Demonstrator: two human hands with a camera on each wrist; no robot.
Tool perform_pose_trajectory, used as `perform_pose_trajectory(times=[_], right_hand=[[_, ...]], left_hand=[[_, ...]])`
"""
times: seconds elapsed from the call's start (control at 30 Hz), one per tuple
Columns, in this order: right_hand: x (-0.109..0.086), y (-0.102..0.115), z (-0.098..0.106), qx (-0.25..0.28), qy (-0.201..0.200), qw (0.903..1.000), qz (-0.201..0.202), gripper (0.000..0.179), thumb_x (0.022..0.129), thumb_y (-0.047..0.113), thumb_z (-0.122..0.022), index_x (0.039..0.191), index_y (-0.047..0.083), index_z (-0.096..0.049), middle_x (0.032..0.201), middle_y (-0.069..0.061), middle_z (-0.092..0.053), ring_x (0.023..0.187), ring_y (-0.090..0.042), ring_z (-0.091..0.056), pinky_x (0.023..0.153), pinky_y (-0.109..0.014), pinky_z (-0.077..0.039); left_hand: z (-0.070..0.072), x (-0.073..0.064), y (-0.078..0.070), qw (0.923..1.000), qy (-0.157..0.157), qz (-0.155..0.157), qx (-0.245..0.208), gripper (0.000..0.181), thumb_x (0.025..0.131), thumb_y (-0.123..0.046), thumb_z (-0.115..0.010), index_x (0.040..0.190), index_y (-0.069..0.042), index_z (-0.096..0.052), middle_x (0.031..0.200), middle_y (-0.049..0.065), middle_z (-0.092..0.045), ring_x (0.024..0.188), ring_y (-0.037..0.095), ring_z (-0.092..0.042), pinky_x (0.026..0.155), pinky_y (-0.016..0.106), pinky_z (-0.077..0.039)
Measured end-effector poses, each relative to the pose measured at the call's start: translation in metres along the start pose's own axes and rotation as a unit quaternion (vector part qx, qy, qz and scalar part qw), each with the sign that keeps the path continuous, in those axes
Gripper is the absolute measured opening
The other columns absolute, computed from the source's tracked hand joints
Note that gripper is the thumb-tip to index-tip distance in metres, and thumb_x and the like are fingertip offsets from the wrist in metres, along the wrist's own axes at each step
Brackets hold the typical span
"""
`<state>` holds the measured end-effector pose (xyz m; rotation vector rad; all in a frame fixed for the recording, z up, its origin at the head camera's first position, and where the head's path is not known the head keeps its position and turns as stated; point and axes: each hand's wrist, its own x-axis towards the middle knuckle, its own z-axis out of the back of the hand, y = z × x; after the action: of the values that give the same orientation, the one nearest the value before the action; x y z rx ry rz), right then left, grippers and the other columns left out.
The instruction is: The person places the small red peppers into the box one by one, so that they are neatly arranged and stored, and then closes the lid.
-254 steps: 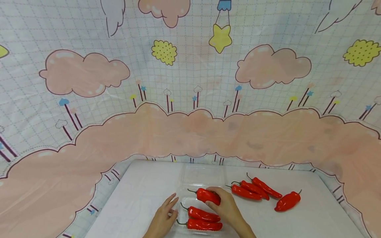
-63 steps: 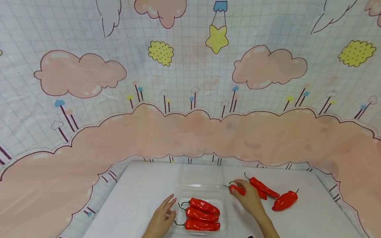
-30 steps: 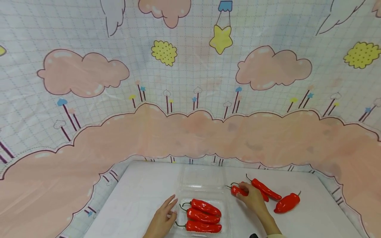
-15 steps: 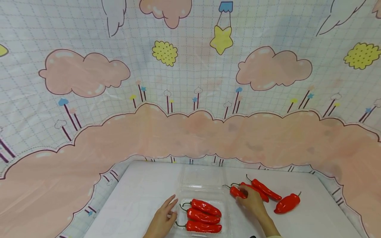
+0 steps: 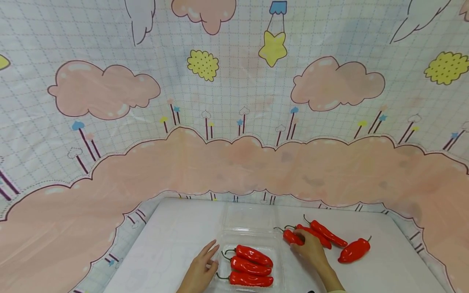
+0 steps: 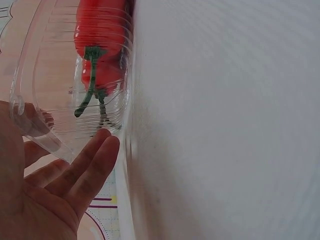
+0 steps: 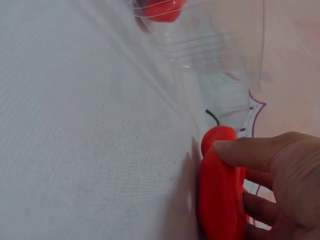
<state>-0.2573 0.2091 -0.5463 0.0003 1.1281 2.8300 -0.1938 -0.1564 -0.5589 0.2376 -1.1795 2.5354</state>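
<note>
My right hand (image 5: 310, 247) grips a red chili pepper (image 5: 292, 237) on the right side of the table; in the right wrist view the thumb lies across this same pepper (image 7: 219, 185), near its stem end. My left hand (image 5: 199, 268) is at the left side of a clear plastic container (image 5: 279, 264), its fingers extended. Seen from the left wrist, those fingers (image 6: 97, 167) touch the container's ribbed wall. Inside the container, three red peppers (image 5: 250, 266) lie side by side, stems to the left. The far end of the gripped pepper is hidden by my right hand.
Behind the container its clear lid (image 5: 250, 217) lies folded back. Two peppers (image 5: 327, 233) lie just beyond my right hand, and a broader one (image 5: 354, 250) lies farther right. A patterned cloth (image 5: 234, 162) hangs behind the white table (image 5: 176, 228).
The pepper held over the container 8.5 s ago now lies inside with the other two. My right hand has moved to another pepper and shifted it slightly nearer. The left hand stays put.
</note>
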Motion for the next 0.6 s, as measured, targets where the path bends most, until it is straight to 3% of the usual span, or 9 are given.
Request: perform_pose_trajectory(times=[0.3, 0.6], right_hand=[[-0.0044, -0.0013, -0.0001, 0.006, 0.004, 1.0000, 0.004, 0.050, 0.077, 0.017, -0.082, 0.124, 0.010, -0.065, 0.122, -0.016, -0.066, 0.112, -0.033, -0.058, 0.097, -0.060, -0.045], [-0.0076, 0.0006, 0.0035, 0.014, -0.002, 0.9997, -0.021, 0.056, 0.077, 0.023, -0.082, 0.128, 0.011, -0.062, 0.118, -0.011, -0.067, 0.105, -0.028, -0.059, 0.092, -0.053, -0.052]], left_hand=[[-0.0007, 0.0003, 0.0012, 1.0000, -0.001, 0.000, 0.000, 0.043, 0.091, -0.005, -0.058, 0.133, 0.005, -0.057, 0.146, 0.022, -0.048, 0.080, -0.004, -0.063, 0.064, 0.018, -0.055], [-0.0007, 0.0008, 0.0019, 1.0000, 0.002, 0.001, 0.000, 0.043, 0.091, -0.006, -0.058, 0.133, 0.005, -0.056, 0.146, 0.022, -0.048, 0.080, -0.004, -0.063, 0.065, 0.018, -0.055]])
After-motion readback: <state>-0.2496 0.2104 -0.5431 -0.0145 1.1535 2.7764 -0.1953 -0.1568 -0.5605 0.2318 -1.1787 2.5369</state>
